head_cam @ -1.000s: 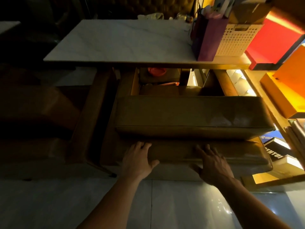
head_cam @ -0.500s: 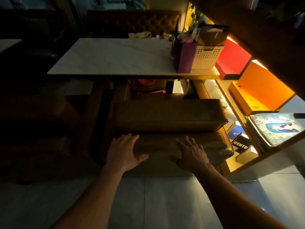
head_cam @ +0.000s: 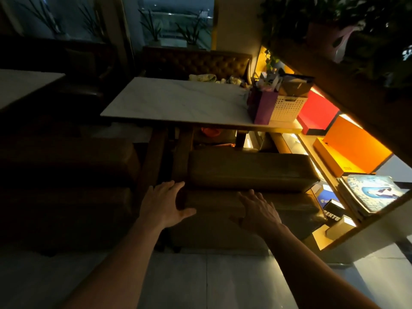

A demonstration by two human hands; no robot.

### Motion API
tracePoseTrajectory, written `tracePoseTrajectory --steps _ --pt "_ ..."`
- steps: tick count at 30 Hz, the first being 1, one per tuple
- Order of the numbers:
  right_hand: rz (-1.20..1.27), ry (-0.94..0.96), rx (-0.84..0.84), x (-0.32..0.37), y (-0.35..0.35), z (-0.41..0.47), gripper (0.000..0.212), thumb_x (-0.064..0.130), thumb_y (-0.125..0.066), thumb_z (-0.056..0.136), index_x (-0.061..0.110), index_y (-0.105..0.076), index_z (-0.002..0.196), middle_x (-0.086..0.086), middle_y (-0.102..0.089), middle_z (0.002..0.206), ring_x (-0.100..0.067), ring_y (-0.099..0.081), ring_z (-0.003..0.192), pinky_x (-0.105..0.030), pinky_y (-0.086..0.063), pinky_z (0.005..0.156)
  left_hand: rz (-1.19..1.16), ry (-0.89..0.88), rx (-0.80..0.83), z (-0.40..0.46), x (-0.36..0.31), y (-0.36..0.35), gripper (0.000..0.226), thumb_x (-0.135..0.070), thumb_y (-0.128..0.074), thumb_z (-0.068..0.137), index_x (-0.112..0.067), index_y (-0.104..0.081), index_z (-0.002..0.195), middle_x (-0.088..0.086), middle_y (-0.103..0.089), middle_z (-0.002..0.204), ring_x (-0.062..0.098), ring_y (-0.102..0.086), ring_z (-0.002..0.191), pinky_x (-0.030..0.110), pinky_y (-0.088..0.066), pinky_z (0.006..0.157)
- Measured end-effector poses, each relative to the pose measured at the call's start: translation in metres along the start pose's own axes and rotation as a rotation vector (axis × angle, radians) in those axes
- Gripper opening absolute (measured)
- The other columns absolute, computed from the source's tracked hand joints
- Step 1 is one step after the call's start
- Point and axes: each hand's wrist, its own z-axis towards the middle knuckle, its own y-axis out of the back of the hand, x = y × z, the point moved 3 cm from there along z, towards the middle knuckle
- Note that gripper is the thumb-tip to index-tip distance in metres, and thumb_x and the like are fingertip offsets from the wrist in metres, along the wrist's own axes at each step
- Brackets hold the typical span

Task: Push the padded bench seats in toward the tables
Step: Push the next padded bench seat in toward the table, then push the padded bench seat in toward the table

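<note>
A brown padded bench (head_cam: 249, 170) stands in front of a white marble table (head_cam: 178, 101), its seat cushion partly under the table's near edge. My left hand (head_cam: 165, 204) is spread open at the bench's near left corner. My right hand (head_cam: 258, 210) is spread open over the back pad's (head_cam: 296, 208) top edge. Whether the palms touch the padding or hover just off it I cannot tell in the dim light. Neither hand holds anything.
A second dark padded bench (head_cam: 66, 166) stands to the left. A lit shelf (head_cam: 343, 233) with books and red and orange boxes runs along the right. A purple bag (head_cam: 262, 105) and white basket (head_cam: 287, 108) stand on the table. Pale floor tiles lie below my arms.
The view has pulled back and up, so the bench and table look farther off. Both hands have drawn back slightly with fingers still spread at the bench's near edge.
</note>
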Motion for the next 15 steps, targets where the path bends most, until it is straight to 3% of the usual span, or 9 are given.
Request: tracePoseTrajectory --steps 7,11,15 --pt "-0.013 0.107 0.003 0.158 -0.032 0.015 0.090 0.058 -0.064 0.088 0.036 -0.012 0.157 -0.007 -0.005 0.168 -0.032 -0.006 0.154 -0.057 -0.017 0.122 -0.036 0.073 -0.035 -0.045 0.149 0.041 0.099 -0.083 -0.055 0.073 -0.037 -0.019 0.153 -0.001 -0.021 0.162 0.024 -0.022 0.146 0.051 -0.022 0.118" --pt "0.001 0.170 0.025 0.243 -0.052 0.025 0.089 0.070 -0.055 0.086 0.036 -0.014 0.157 -0.009 -0.007 0.168 -0.035 -0.007 0.153 -0.059 -0.018 0.121 -0.021 0.132 -0.046 -0.069 0.229 0.049 0.098 -0.085 -0.051 0.072 -0.038 -0.019 0.152 -0.003 -0.022 0.161 0.024 -0.023 0.145 0.048 -0.025 0.115" --pt "-0.024 0.225 0.054 0.310 -0.067 0.040 0.088 0.058 -0.062 0.089 0.036 -0.010 0.157 -0.008 -0.004 0.168 -0.036 -0.004 0.154 -0.058 -0.014 0.122 -0.063 0.179 -0.074 -0.079 0.294 0.050 0.099 -0.086 -0.050 0.071 -0.039 -0.019 0.152 -0.003 -0.022 0.161 0.022 -0.023 0.146 0.048 -0.025 0.117"
